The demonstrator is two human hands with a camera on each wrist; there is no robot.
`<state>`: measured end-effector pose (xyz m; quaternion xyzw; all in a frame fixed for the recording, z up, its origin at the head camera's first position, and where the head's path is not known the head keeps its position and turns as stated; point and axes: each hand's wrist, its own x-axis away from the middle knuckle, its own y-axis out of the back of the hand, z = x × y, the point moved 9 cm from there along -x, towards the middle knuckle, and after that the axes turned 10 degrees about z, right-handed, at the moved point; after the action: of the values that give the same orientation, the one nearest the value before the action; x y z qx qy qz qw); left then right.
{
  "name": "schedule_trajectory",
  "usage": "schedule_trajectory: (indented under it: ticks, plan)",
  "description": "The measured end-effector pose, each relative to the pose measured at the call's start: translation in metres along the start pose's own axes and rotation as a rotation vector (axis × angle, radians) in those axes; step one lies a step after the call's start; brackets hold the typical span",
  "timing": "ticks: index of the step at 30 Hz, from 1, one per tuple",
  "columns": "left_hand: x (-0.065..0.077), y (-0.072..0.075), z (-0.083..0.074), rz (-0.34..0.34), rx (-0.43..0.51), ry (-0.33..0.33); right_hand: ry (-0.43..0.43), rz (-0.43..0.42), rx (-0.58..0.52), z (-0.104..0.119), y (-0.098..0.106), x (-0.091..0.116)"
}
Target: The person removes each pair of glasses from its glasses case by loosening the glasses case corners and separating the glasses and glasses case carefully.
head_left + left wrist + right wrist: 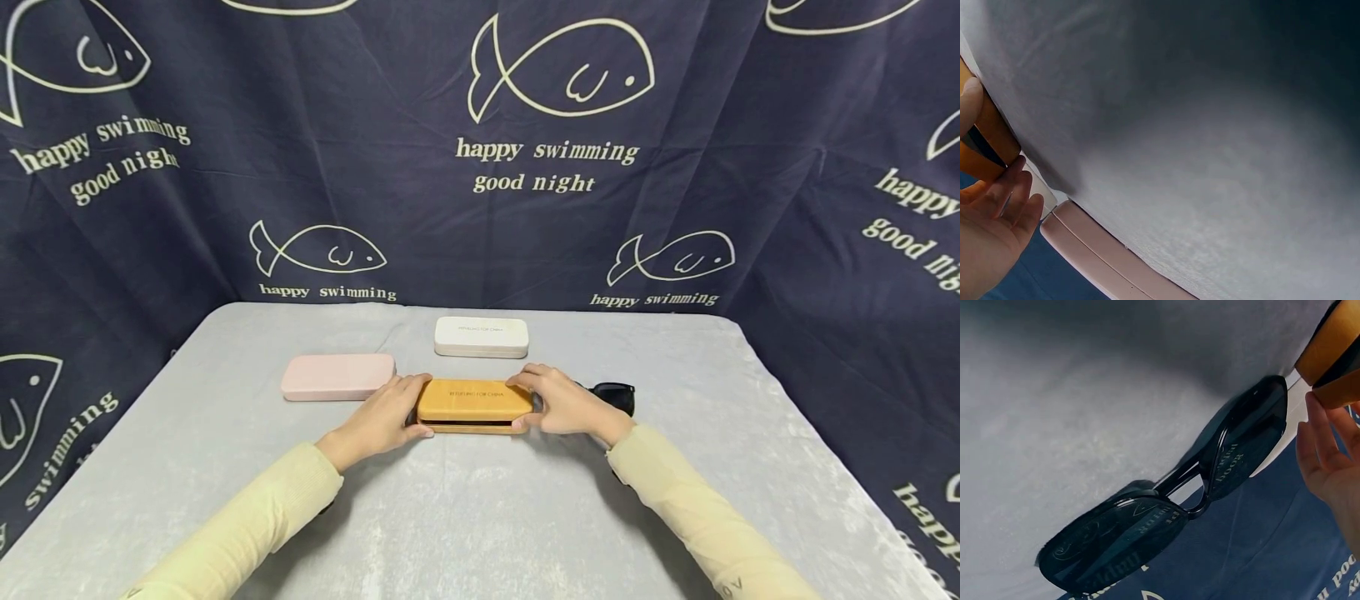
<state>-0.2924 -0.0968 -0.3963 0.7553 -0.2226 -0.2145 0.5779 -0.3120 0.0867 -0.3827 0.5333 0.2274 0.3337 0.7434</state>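
An orange-yellow glasses case (476,402) with small lettering on its lid lies in the middle of the table. Its lid stands slightly ajar, with a dark gap along the front. At the left end, my left hand (384,414) grips the case, thumb at the front edge and fingers behind. My right hand (564,402) holds the other end the same way, thumb low at the front corner. In the right wrist view, black sunglasses (1241,440) with dark lenses lie beside that hand. The inside of the case is hidden.
Left of the orange case, a pink glasses case (337,377) lies closed, close to my left fingers. A white glasses case (481,337) sits farther back. The grey cloth-covered table (480,517) ends at a dark blue curtain (420,208) printed with fish.
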Motion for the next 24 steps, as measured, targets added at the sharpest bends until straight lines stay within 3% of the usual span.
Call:
schedule_trajectory:
  ticks: [24]
  plan:
    - [-0.001,0.001,0.001,0.007,0.031,0.005,0.134,0.047,-0.143,-0.005,0.012,-0.009]
